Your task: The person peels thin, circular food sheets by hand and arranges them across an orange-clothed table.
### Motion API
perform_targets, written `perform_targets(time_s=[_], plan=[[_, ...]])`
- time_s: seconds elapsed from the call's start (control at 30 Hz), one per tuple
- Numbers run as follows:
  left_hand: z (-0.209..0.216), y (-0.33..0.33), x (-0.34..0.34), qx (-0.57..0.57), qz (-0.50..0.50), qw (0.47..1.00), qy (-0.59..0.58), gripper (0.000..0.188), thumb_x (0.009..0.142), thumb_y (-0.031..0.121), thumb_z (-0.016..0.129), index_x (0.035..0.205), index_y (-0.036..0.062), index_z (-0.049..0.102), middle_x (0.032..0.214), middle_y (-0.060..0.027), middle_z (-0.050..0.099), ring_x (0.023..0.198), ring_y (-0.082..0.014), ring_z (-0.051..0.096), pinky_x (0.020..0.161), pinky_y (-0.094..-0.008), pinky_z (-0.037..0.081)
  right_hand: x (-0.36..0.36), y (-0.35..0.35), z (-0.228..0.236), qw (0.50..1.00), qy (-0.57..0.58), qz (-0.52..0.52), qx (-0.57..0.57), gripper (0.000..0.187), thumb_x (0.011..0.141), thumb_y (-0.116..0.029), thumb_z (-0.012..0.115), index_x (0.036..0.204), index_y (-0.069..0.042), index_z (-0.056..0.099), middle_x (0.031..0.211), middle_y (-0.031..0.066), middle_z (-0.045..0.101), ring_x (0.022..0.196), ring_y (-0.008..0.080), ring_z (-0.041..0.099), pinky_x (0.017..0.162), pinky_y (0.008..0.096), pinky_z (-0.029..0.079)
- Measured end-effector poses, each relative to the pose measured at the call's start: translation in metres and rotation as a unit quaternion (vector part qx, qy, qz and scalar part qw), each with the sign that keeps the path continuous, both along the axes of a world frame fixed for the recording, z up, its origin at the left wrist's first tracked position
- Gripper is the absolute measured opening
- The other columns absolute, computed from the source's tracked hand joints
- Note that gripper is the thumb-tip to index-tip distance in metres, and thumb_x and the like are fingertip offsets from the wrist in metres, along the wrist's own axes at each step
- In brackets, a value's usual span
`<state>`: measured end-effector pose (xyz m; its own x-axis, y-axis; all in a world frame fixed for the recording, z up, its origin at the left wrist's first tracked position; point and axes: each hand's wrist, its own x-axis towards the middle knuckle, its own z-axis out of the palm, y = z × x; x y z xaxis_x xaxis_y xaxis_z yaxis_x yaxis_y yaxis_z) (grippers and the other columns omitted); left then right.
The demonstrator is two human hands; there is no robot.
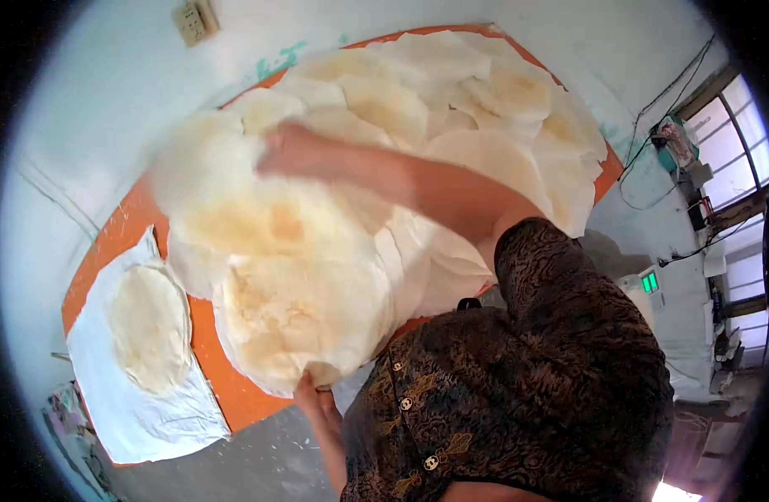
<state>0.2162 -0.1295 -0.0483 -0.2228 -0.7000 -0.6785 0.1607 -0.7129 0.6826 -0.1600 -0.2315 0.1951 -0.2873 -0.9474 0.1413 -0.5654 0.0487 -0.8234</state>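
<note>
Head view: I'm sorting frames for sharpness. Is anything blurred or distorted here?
Head view: the right hand and the flatbread under it are motion-smeared; the orange board edges bow with fisheye; dark corners frame the picture; the window is blown out.

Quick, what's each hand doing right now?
Left hand: gripping the near edge of the stack of thin round flatbreads.
Right hand: blurred, at the top flatbread; grip cannot be told.

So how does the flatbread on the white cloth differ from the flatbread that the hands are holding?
The flatbread on the white cloth lies flat and alone, untouched; the held flatbread is lifted over a pile, gripped by the left hand and right hand. The held one looks larger, with browner patches. Both are thin, round and pale.
</note>
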Motion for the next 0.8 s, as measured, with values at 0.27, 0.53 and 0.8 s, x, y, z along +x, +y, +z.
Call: perform_targets(time_s=[0.27,0.53,0.8], plan=[[0.036,0.014,-0.023,-0.007,0.074,0.996,0.041,0.028,0.086,0.014,0.040,0.101,-0.0063,0.053,0.098,-0.0160,0.057,0.090,-0.0274,0.057,0.079,-0.0413,0.048,-0.209,0.011,0.043,0.915,-0.266,-0.260,-0.159,0.027,0.072,-0.024,0.066,0.085,-0.003,0.056,0.079,0.0063,0.057,0.066,0.0182,0.054,0.055,0.0346,0.045],[0.057,0.020,-0.030,-0.014,0.089,0.991,0.096,0.037,0.084,0.015,0.045,0.117,-0.0019,0.043,0.112,-0.0158,0.052,0.102,-0.0290,0.051,0.088,-0.0433,0.043,-0.214,0.044,-0.129,0.869,0.202,-0.451,-0.018,0.061,0.073,-0.033,0.064,0.118,0.000,0.042,0.100,0.0167,0.058,0.082,0.0287,0.060,0.072,0.0353,0.049],[0.081,0.020,-0.050,-0.113,0.017,0.963,0.243,0.069,0.075,0.018,0.064,0.131,0.0053,0.026,0.129,-0.0125,0.036,0.119,-0.0290,0.037,0.097,-0.0478,0.033,0.101,0.117,-0.143,0.908,-0.045,0.394,0.138,0.084,0.067,-0.039,0.070,0.130,-0.001,0.029,0.132,0.0204,0.033,0.120,0.0317,0.035,0.100,0.0361,0.030]])
